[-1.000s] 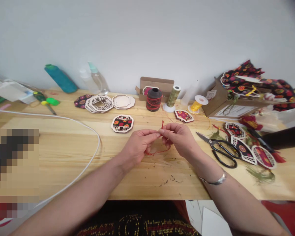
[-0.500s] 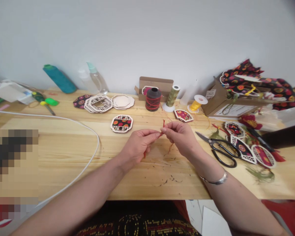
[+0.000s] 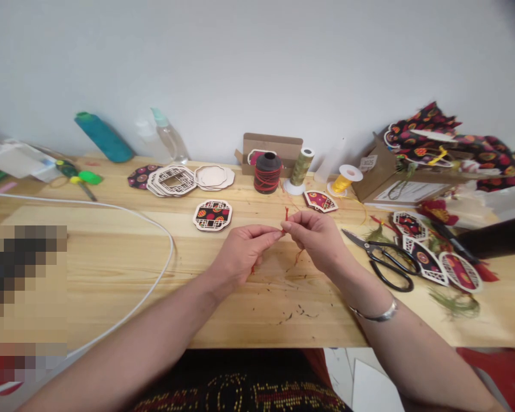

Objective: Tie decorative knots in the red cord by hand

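At the far left of the pale wooden bench [image 3: 111,246], a teal cone of thread [image 3: 103,137] is leaning against the wall. Further right, a stack of white lattice-cut frames [image 3: 171,180] is lying flat, and a rounded white-framed ornament with black floral fabric [image 3: 212,216] is resting just in front. The left hand [image 3: 240,252] is keeping a narrow grip, thumb and forefinger pinching a thin red cord [image 3: 286,213]. The cord is lying between the two hands above the bench, one tip standing upright. The right hand [image 3: 317,237] is pinching the same cord, its grip equally narrow, the fingertips meeting or nearly meeting those of the left. Beside the right wrist, black-handled scissors [image 3: 369,248] are lying with their blades apart.

The cord could be slipping from either pinch, since little of it is showing above the fingertips; uneven pulling could be twisting it, and the dangling strands could be snagging.

Compared with one second earlier, the red loop sagging between the hands is no longer showing; short strands are hanging beneath each hand instead, and the fingertips are meeting slightly further right.
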Tool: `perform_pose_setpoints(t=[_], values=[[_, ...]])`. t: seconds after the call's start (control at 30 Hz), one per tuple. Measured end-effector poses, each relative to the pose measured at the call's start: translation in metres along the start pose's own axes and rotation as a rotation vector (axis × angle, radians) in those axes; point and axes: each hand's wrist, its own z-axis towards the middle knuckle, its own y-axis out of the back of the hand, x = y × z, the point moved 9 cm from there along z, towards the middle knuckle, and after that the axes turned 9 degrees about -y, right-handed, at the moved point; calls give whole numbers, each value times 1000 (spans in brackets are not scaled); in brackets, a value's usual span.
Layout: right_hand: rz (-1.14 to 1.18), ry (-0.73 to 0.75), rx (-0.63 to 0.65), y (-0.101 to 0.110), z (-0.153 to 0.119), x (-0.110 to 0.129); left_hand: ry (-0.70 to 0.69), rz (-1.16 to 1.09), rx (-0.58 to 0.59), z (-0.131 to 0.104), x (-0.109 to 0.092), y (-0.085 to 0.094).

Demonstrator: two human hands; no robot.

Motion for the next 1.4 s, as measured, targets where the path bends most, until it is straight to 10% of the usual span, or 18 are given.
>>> perform_pose_setpoints(t=[0.5,1.1,1.4], values=[[21,-85,121,-10,4,-7,17,-146,-46,3,5,4],[-483,307,-164,7,-1,21,-8,23,-27,2,-2,3],[-581,310,-261,13,-3,21,-428,515,-97,-7,-42,6]])
